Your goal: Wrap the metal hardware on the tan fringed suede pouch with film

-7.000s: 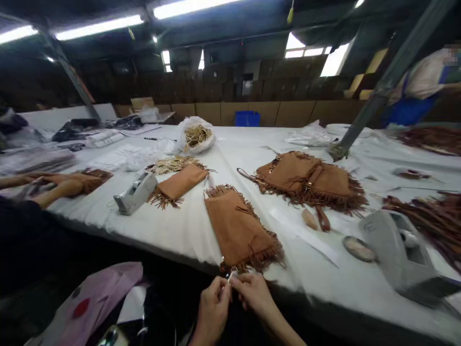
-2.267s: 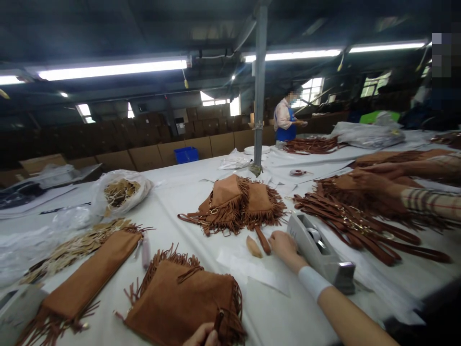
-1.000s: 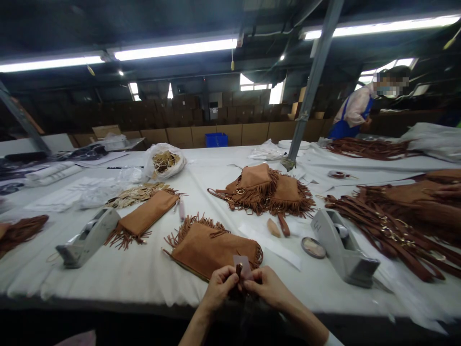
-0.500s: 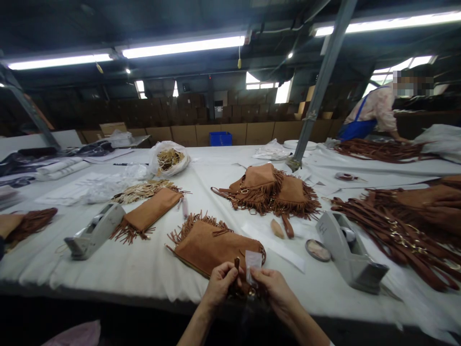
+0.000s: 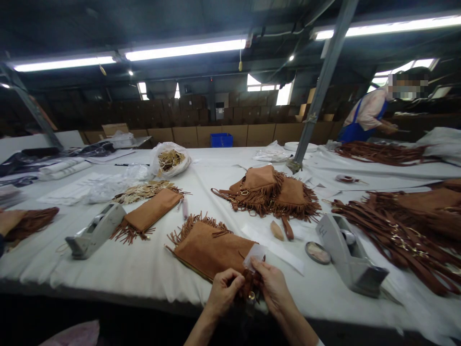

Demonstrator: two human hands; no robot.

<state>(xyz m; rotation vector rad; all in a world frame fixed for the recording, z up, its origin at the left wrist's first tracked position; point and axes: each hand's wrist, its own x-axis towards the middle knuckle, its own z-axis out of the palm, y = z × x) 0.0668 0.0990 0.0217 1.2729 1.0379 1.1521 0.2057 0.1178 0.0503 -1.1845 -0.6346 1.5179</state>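
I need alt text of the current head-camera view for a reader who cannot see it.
A person's bare right hand pinches a small translucent sheet beside the left hand, at one end of a brown, fringed, suede-like bag. The bag lies on a white cloth-covered table between two grey tape dispensers, with similar bags piled behind.

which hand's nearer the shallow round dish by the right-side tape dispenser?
Right. The right hand is left of the round dish and closer to the camera wearer; the left hand is farther left, beyond the right hand.
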